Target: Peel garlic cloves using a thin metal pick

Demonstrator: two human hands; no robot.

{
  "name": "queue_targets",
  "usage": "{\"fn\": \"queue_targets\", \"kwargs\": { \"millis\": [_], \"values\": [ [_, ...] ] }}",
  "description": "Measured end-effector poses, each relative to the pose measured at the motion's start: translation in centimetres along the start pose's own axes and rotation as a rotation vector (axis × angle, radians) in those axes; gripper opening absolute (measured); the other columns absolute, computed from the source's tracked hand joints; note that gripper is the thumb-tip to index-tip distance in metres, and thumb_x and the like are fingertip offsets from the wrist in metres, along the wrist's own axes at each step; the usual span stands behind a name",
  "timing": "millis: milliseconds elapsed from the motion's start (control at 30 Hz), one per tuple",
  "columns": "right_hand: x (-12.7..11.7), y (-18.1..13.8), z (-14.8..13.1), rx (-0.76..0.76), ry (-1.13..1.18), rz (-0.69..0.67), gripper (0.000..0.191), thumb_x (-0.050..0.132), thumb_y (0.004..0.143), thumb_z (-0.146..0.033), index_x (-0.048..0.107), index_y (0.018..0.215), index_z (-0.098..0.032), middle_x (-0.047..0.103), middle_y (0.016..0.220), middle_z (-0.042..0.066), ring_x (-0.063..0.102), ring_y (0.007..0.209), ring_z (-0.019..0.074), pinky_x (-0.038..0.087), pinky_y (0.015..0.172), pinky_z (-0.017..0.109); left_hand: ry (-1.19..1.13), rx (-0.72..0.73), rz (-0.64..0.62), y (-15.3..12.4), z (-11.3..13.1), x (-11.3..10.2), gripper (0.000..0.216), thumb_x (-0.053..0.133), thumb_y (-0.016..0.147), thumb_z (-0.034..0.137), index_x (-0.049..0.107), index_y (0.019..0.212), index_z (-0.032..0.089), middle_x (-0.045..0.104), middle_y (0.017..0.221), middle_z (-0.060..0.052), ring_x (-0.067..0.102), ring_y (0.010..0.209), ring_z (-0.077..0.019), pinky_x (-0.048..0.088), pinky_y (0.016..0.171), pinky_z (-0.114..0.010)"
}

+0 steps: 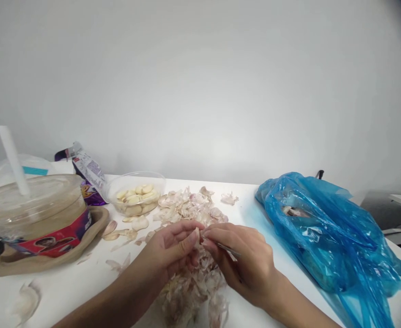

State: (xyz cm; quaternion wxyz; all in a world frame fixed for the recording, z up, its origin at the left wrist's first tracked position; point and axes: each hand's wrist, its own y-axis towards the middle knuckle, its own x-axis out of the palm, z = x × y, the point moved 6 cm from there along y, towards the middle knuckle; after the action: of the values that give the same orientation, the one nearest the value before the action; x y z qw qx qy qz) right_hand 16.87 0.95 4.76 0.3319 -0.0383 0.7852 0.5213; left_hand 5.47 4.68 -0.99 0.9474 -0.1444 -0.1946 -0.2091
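Note:
My left hand (176,250) is closed, its thumb and fingertips pinching a garlic clove (197,233) that is mostly covered by the fingers. Against it, my right hand (244,259) is closed round a thin metal tool (229,249); only a short grey length shows, so its kind is unclear. The fingertips of both hands meet at the clove. Below and behind them spreads a heap of papery garlic skins (190,207). Beyond my left hand, a clear plastic bowl (159,182) holds several peeled cloves (137,195).
At left, a large drink cup (50,228) with a straw (14,159) sits in a cardboard carrier (99,216). A purple snack wrapper (93,182) lies behind. A blue plastic bag (323,228) fills the right side. Loose skins dot the white table (94,282); a wall (200,91) stands behind.

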Motion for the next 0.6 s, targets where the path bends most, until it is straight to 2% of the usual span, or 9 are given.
{"fn": "queue_targets", "kwargs": {
  "millis": [367,600],
  "values": [
    [0.00,0.09,-0.24,-0.023,-0.035,0.015,0.013,0.048,0.084,-0.012,0.054,0.094,-0.016,0.065,0.084,0.006,0.063,0.076,0.0129,0.052,0.064,0.023,0.014,0.004,0.010,0.17,0.45,0.16,0.016,0.061,0.076,0.024,0.064,0.091,0.020,0.062,0.075,-0.001,0.053,0.069,-0.0104,0.043,0.065,-0.020],
    [-0.15,0.19,-0.46,-0.044,-0.053,0.052,0.009,0.050,0.083,-0.013,0.055,0.090,-0.016,0.066,0.084,0.005,0.063,0.075,0.0128,0.052,0.064,0.022,0.046,0.002,-0.025,-0.06,0.28,0.12,0.023,0.058,0.078,0.022,0.062,0.101,0.021,0.065,0.082,-0.003,0.055,0.076,-0.0134,0.043,0.069,-0.023]
  ]
}}
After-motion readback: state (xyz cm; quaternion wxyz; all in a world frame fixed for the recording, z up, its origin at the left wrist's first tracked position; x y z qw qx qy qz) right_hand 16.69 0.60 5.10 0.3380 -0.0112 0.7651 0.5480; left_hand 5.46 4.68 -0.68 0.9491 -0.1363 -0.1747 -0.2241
